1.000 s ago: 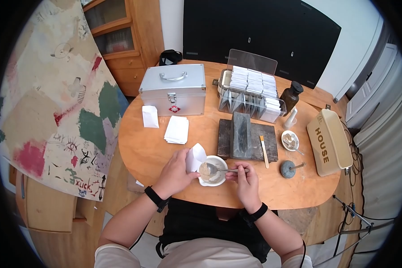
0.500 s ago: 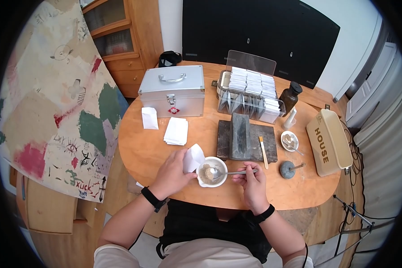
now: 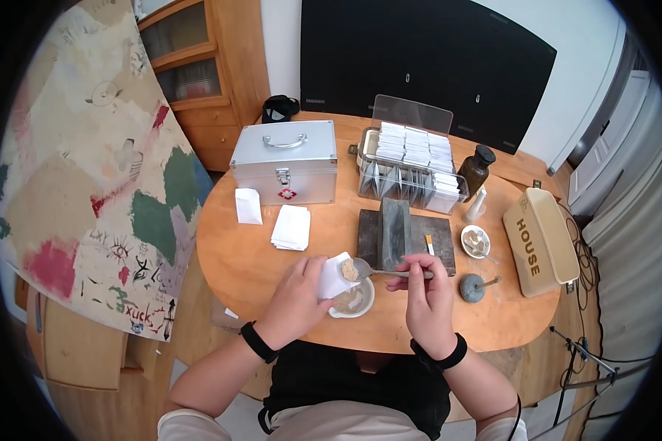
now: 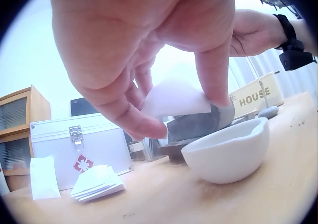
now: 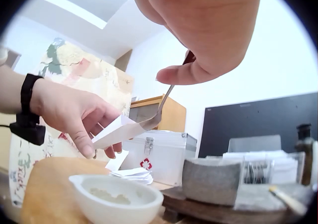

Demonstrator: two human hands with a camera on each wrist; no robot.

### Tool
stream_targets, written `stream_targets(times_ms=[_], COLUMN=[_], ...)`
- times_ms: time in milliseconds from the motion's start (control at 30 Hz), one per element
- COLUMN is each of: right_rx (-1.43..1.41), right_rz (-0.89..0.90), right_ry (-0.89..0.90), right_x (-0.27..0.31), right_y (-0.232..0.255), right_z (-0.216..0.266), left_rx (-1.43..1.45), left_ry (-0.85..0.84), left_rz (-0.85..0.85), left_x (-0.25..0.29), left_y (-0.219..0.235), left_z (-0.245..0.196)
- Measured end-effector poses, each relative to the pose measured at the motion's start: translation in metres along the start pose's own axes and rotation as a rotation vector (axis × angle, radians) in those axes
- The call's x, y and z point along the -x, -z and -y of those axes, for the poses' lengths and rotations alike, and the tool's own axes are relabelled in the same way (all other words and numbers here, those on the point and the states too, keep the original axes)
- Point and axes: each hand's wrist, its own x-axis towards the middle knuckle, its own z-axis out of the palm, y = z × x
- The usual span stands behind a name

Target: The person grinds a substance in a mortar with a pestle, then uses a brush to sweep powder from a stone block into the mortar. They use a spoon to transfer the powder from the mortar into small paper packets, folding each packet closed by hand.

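Note:
My left hand [image 3: 296, 298] pinches a small white paper packet [image 3: 333, 278], its mouth opened toward the right, above a white mortar bowl [image 3: 368, 304] with a pouring lip. In my right hand [image 3: 430, 309], thumb and fingers grip the handle of a metal spoon [image 3: 379, 272]. A heap of beige powder [image 3: 350, 271] shows at the spoon's tip, right at the packet's mouth. From the right wrist view, the spoon's bowl [image 5: 151, 122] overlaps the opening of the packet [image 5: 119, 134]. More powder [image 5: 110, 196] lies in the mortar bowl below.
Behind my hands, a grey stone trough [image 3: 395, 231] and a brush [image 3: 429, 245] lie on a dark board. White packets [image 3: 291, 227], a silver case [image 3: 285, 175] and a box of packets [image 3: 412, 162] stand farther back. A small dish [image 3: 476, 242] and a HOUSE bin [image 3: 531, 242] are right.
The spoon has come up out of the mortar bowl with powder on it, to the packet's mouth. My left hand has brought the packet right, over the bowl.

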Motion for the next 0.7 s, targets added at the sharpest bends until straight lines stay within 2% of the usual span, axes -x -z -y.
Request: stream_targets(times_ms=[67, 133, 167, 200, 267, 400, 467, 533, 600, 667, 700], right_rx=[0.064, 0.531, 0.537, 0.538, 0.646, 0.681, 0.611, 0.604, 0.595, 0.533, 0.539], right_rz=[0.003, 0.173, 0.209, 0.208, 0.345, 0.334, 0.166, 0.121, 0.073, 0.181, 0.202], right_ry=[0.056, 0.347, 0.468, 0.468, 0.543, 0.629, 0.676, 0.622, 0.569, 0.31, 0.288], right_x=[0.004, 0.008, 0.009, 0.011, 0.015, 0.016, 0.018, 0.02, 0.022, 0.024, 0.024], right_y=[-0.006, -0.007, -0.009, -0.009, -0.009, -0.005, -0.001, 0.008, 0.013, 0.014, 0.012], right_z=[0.014, 0.032, 0.027, 0.029, 0.036, 0.031, 0.022, 0.018, 0.008, -0.014, -0.022], left_rx=[0.011, 0.022, 0.035, 0.048, 0.052, 0.042, 0.038, 0.034, -0.013, -0.039, -0.036], left_ry=[-0.003, -0.006, -0.003, -0.001, -0.012, -0.029, -0.002, 0.028, 0.136, 0.151, 0.144], left_rz=[-0.014, -0.025, -0.046, -0.066, -0.084, -0.111, -0.106, -0.097, -0.081, -0.084, -0.083], left_x=[0.0, 0.0, -0.001, -0.001, -0.002, -0.004, -0.002, 0.001, 0.004, 0.007, 0.008], left_y=[-0.002, -0.005, -0.007, -0.009, -0.015, -0.02, -0.02, -0.017, -0.01, -0.011, -0.011], left_z=[-0.003, -0.006, -0.006, -0.006, -0.003, 0.0, 0.006, 0.012, 0.02, 0.027, 0.029])
